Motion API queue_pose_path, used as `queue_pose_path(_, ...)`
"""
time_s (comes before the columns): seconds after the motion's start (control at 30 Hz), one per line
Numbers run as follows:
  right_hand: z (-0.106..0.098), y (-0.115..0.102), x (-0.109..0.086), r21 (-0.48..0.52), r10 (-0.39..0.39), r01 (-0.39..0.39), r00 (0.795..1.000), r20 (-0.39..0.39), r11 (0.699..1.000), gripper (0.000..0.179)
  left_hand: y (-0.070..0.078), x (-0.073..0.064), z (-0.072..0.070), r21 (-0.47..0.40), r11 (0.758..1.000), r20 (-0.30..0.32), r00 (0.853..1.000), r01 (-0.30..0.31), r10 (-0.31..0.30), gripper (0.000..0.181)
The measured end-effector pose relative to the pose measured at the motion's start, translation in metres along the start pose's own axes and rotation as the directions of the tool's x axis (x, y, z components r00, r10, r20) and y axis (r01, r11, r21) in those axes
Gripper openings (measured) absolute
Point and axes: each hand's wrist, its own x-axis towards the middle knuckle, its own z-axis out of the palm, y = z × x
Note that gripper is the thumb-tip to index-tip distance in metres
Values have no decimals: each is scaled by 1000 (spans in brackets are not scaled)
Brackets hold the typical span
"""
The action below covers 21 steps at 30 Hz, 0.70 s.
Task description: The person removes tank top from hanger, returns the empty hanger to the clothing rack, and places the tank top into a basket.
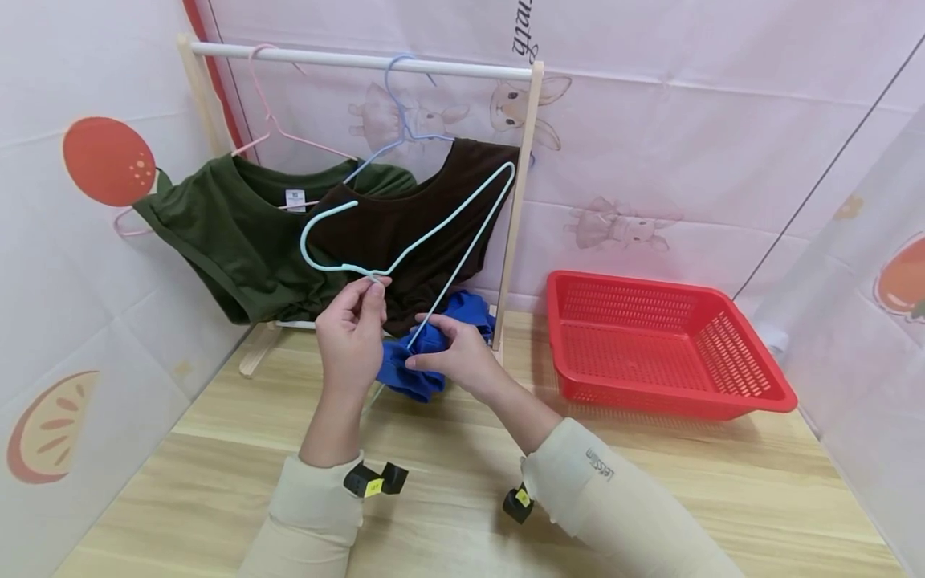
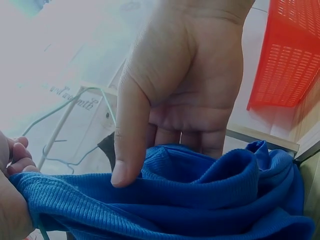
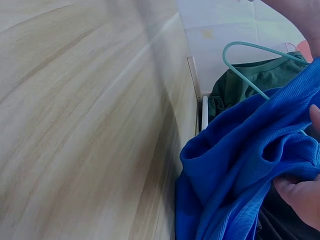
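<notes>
Pinching a mint hanger (image 1: 367,271) at its neck between fingers of the left hand (image 1: 350,333), gripping the blue garment (image 1: 412,380) with the right hand (image 1: 470,355).

from here i can read lettering ending "th" on the wall (image 1: 650,48) and, roughly, "letsslim" on the right sleeve (image 1: 614,506); the white label (image 1: 295,199) is too small.

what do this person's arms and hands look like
The left sleeve and right sleeve are beige with thick cuffs; dark lettering marks the right one. At each cuff sits a black device with a yellow label. Left hand and right hand are gloveless.
</notes>
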Motion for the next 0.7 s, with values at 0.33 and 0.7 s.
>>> queue_pose_path(0.33, 0, 3, 0, -65, -8, 10, 1000, 28, 998, 52, -1, 0, 4, -58, 997, 14, 999, 42, -42, 26)
queue_pose_path(0.7, 0, 5, -1, -82, -2, 4, 1000, 20, 997, 60, -4, -1, 11, -115, 986, -1, 993, 117, -118, 25)
